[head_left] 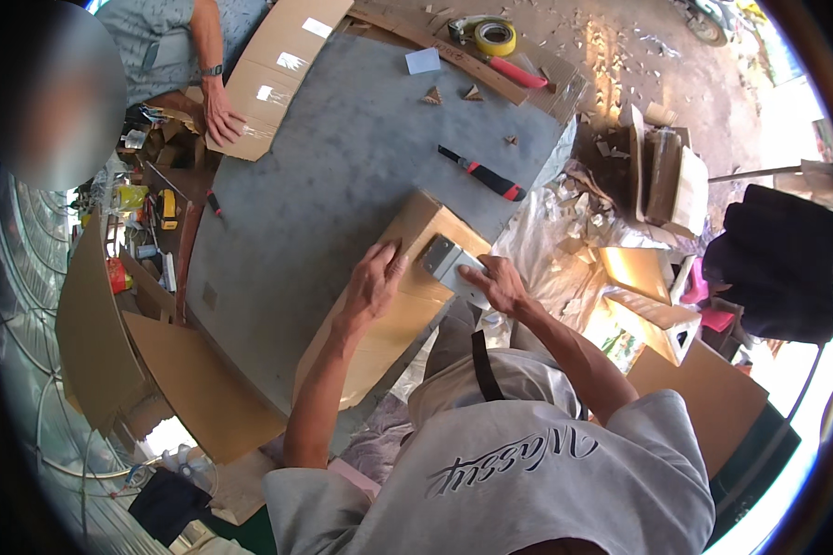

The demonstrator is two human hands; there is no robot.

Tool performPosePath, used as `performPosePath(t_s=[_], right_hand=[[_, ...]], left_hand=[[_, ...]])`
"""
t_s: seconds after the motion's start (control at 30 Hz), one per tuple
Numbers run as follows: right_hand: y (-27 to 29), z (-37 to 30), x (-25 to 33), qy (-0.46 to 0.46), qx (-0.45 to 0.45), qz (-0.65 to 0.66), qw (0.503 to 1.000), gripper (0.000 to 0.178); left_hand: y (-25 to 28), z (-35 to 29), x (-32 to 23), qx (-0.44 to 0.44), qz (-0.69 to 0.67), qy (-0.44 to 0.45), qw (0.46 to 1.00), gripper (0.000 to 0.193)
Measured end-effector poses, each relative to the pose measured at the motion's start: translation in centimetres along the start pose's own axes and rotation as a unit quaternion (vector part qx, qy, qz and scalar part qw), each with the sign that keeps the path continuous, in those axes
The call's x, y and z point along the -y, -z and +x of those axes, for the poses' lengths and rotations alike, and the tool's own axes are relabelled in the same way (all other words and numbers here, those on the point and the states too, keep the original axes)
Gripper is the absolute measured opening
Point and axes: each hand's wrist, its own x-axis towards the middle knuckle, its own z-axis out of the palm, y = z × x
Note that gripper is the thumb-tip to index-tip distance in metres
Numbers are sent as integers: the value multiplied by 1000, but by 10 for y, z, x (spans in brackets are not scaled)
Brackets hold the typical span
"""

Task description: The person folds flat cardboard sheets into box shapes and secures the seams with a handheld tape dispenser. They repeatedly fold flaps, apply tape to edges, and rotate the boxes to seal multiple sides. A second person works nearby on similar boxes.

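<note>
a: where's the cardboard box (393, 344)?
b: on the near part of the grey tabletop (278, 222), right in front of the person. it lies at a slant, one end far and to the right, the other near and to the left.

a: and the left hand (376, 279)?
b: resting on the box, toward its left side. the fingers are bent and held close together. whether they pinch the edge, i can't tell.

a: what about the right hand (500, 282)?
b: it's gripping a grey blocky tool (446, 262) at the right side of the box, close to the far end. the thumb lies over the tool; the other fingers are partly hidden, so i can't tell how they sit underneath.

a: anything lying around them?
b: a black and red cutter (491, 178) just beyond the box, on the right. farther off, two small cardboard triangles, a white card (423, 61), a long wooden strip (477, 74) and a roll of yellow tape (496, 39).

a: is someone else there?
b: yes, a co-worker at the far left. their hand (220, 115) is on a long cardboard sheet (273, 79), fingers slightly spread. it's well apart from the person's own hands.
</note>
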Motion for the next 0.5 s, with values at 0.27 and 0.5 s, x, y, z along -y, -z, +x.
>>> performPosePath(t_s=[0.27, 0.5], right_hand=[[19, -35, -46, 0, 16, -12, 1000, 67], [30, -66, -125, -50, 29, -53, 997, 65]], left_hand=[[-12, 1, -6, 26, 214, 29, 976, 40], [-16, 4, 9, 6, 223, 12, 975, 44]])
